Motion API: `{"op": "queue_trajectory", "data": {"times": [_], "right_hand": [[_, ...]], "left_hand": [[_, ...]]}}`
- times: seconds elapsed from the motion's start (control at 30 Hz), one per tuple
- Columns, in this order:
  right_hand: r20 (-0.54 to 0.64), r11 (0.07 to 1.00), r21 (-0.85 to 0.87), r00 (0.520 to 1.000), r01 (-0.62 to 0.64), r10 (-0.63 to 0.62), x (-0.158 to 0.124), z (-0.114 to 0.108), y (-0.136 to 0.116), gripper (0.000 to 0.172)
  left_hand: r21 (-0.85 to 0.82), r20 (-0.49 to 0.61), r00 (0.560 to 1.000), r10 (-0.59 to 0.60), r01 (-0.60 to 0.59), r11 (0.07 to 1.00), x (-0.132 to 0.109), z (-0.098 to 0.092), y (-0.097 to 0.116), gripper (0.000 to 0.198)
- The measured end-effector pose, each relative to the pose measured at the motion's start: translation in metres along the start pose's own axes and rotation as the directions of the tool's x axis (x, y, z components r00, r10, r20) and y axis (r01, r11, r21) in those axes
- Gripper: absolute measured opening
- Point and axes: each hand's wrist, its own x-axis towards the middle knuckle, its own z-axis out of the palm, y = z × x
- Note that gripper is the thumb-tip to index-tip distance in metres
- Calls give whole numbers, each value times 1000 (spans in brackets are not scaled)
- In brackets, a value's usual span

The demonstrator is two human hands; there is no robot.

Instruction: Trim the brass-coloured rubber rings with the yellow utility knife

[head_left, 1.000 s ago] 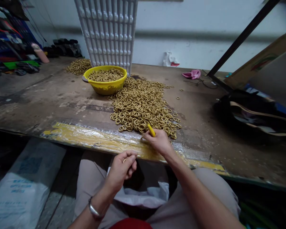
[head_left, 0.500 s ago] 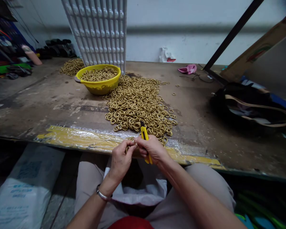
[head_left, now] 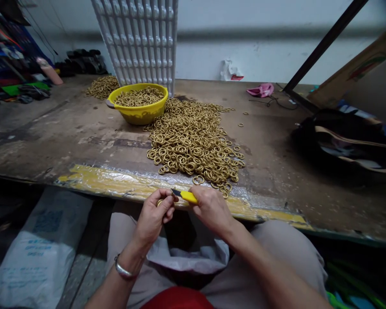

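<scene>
At the near edge of the tabletop [head_left: 67, 143], over a strip of yellow tape [head_left: 109, 182]: both hands up, close together. Left hand [head_left: 154, 212] – grip narrow, thumb and forefinger pinched on a brass-coloured ring [head_left: 160, 202], mostly covered by the fingers. Right hand [head_left: 210, 210] – fist wrapped round a yellow knife [head_left: 188, 197], its dark blade [head_left: 176, 193] out.

Key relation: knife's long axis runs crosswise, sloping slightly down to the right; blade points left, its tip at the left fingertips. Ring lies just left of the tip, nearer the left hand, which holds it. Whether blade and ring touch, cannot tell.

Beyond the hands, a broad pile [head_left: 193, 141] of like rings, loose ones at its near side close to the right hand. Yellow bowl [head_left: 141, 116], full of rings, at the pile's far left. Below both hands, between the knees, a white bag [head_left: 193, 262], mouth upward.
</scene>
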Motion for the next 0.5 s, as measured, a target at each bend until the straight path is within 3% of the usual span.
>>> {"op": "queue_trajectory", "data": {"times": [0.5], "right_hand": [[47,998,-63,999,2,1,0,4,-4,18]], "left_hand": [[349,48,995,89,-100,932,-5,-3,4,22]]}}
